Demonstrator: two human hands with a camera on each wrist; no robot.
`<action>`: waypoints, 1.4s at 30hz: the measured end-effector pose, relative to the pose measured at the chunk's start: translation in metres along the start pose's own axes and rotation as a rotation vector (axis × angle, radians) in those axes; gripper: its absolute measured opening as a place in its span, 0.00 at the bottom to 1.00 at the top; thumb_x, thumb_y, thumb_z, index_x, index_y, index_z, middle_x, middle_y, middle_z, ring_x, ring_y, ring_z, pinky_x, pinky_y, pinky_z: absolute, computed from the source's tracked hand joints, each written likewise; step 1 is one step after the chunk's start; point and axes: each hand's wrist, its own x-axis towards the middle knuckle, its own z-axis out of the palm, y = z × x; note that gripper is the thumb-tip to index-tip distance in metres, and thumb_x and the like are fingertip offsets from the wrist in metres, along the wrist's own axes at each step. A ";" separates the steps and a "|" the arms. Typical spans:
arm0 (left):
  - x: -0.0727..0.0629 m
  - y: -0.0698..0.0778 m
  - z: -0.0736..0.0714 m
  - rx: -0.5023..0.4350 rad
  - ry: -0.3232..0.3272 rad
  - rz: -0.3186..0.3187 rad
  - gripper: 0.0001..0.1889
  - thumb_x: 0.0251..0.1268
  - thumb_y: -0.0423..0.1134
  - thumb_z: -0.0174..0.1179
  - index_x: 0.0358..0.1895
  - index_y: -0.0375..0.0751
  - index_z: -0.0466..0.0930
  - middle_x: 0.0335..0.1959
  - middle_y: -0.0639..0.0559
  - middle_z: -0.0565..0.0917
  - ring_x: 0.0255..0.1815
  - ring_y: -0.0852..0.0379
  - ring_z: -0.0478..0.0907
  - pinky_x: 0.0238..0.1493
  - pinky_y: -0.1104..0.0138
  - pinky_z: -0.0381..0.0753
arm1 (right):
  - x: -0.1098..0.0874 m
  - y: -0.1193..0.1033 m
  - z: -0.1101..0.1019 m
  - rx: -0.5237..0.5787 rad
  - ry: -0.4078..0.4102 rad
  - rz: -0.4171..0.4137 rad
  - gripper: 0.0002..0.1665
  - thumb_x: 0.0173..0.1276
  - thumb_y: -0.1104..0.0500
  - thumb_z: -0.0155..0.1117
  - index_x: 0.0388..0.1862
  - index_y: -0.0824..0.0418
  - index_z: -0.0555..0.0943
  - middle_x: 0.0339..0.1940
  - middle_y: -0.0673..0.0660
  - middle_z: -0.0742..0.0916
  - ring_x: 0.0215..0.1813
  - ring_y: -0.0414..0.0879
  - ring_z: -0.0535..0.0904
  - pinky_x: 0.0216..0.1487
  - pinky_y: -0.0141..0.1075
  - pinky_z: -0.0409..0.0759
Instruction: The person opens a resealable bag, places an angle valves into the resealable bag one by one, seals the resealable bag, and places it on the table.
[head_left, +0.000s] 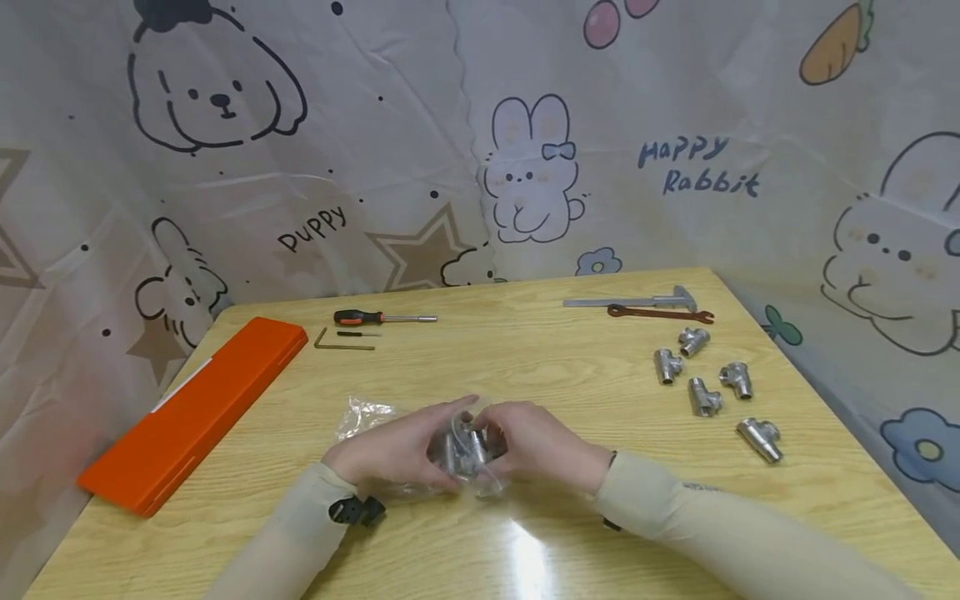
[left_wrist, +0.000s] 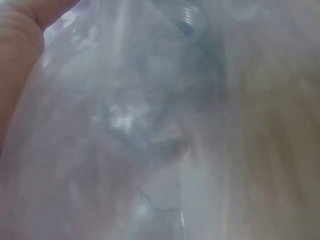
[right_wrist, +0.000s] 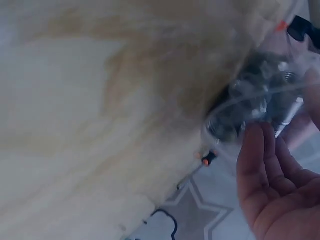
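Observation:
A clear plastic bag [head_left: 367, 414] lies low over the front middle of the table, with several metal pipe fittings [head_left: 471, 447] inside it. My left hand [head_left: 401, 444] grips the bag's left side, thumb toward me. Around the mouth of the bag at the right, my right hand [head_left: 542, 442] curls its fingers and thumb. In the right wrist view, the right fingers [right_wrist: 256, 155] lie along the rim, beside threaded fittings [right_wrist: 287, 102]. Cloudy plastic [left_wrist: 150, 100] fills most of the left wrist view, with part of the left hand [left_wrist: 20, 55] at the upper left.
Several loose metal tee fittings [head_left: 705, 398] lie on the right of the table. Behind them are a caliper [head_left: 615, 302] and a reddish wrench [head_left: 660, 313]. An orange case [head_left: 202, 408] is at left, near a screwdriver [head_left: 382, 317], a small black driver [head_left: 356, 334] and a hex key [head_left: 345, 347].

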 end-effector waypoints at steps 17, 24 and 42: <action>-0.001 -0.001 -0.001 0.048 0.001 -0.010 0.60 0.47 0.43 0.78 0.81 0.52 0.45 0.76 0.50 0.60 0.72 0.53 0.62 0.71 0.54 0.61 | -0.006 0.002 -0.006 -0.158 -0.021 -0.035 0.36 0.49 0.49 0.81 0.56 0.62 0.83 0.40 0.52 0.83 0.37 0.42 0.77 0.38 0.31 0.78; 0.001 -0.002 0.000 0.056 -0.010 -0.009 0.60 0.47 0.46 0.78 0.81 0.53 0.44 0.74 0.49 0.64 0.70 0.54 0.64 0.71 0.55 0.62 | -0.030 0.015 -0.033 -0.159 -0.014 -0.067 0.31 0.53 0.52 0.79 0.56 0.61 0.83 0.44 0.54 0.85 0.44 0.48 0.81 0.44 0.37 0.81; 0.001 0.002 0.000 0.055 -0.005 -0.031 0.61 0.47 0.45 0.78 0.81 0.56 0.44 0.77 0.50 0.58 0.73 0.52 0.59 0.72 0.54 0.60 | -0.195 0.160 -0.168 -0.286 -0.187 0.317 0.42 0.50 0.57 0.82 0.66 0.58 0.77 0.64 0.67 0.78 0.62 0.68 0.73 0.54 0.61 0.76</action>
